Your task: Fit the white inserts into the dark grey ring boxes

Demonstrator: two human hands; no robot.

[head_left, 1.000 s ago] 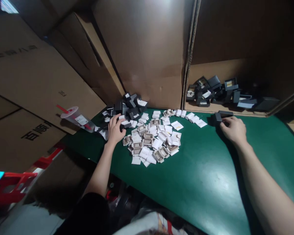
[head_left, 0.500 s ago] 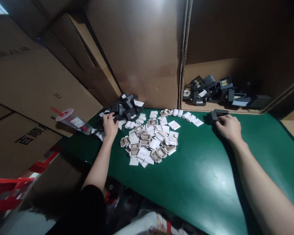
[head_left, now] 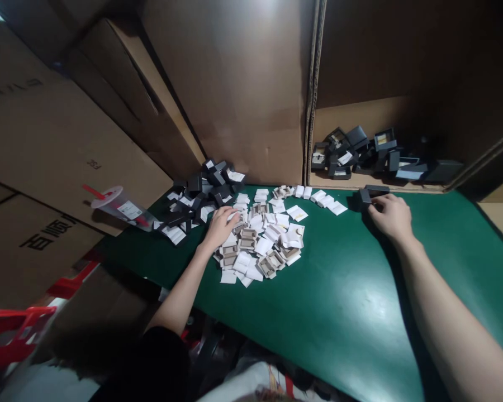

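My left hand (head_left: 221, 228) is over the left edge of a pile of folded white card inserts (head_left: 263, 245), its fingers bent and closed around a white card insert (head_left: 233, 216) that shows only in part. On the right, my right hand (head_left: 392, 216) grips a small black box (head_left: 364, 199) resting on the green table; the fingers cover part of it. Behind my left hand lies a heap of small black boxes (head_left: 195, 184) mixed with white pieces. Several loose white inserts (head_left: 327, 201) trail from the pile towards the right hand.
An open cardboard carton (head_left: 360, 105) at the back right holds several black boxes (head_left: 346, 153). A plastic cup with a red straw (head_left: 123, 205) leans at the table's left edge. Large cartons (head_left: 238, 100) wall the back and left. A red stool (head_left: 17, 332) stands lower left.
My left hand has moved right, from the black box heap to the white insert pile. My right hand stays at the black box. The view has shifted slightly.
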